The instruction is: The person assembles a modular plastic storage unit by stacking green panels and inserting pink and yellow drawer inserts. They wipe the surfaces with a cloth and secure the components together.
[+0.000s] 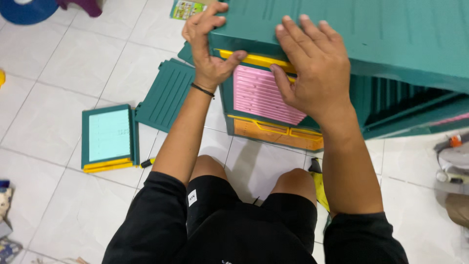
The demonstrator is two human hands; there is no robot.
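Note:
A green plastic drawer cabinet (391,34) stands on the tiled floor in front of my knees. My left hand (207,46) grips its front left top corner, thumb on the yellow handle strip (259,59) of the pink drawer (259,95). My right hand (317,68) lies flat over the cabinet's top edge, thumb resting on the pink drawer front. Below it sits an orange drawer (273,134) with a yellow handle.
A loose drawer with a light blue front (107,137) lies on the floor at left, beside a green slatted panel (163,95). A screwdriver (146,162) lies near it. A blue object (24,10) is at top left, grey clutter (454,161) at right.

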